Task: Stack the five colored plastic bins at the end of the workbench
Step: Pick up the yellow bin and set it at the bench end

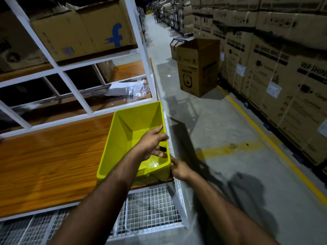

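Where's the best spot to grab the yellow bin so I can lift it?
Probably the rim of the yellow bin, one hand on each long side, coming down from above. It sits open side up on the wooden workbench, and its walls slope inward, so the lip gives fingers something to hook. Here the left hand reaches over the right rim, while the right hand holds the near corner.

Dim wide-angle view, motion-blurred, edges bowed, long shadows across the floor (221,121)

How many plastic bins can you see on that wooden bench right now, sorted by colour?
Yellow bins: 1, on the wooden workbench, with both hands on its right side
Other colours: 0 in view
Total: 1
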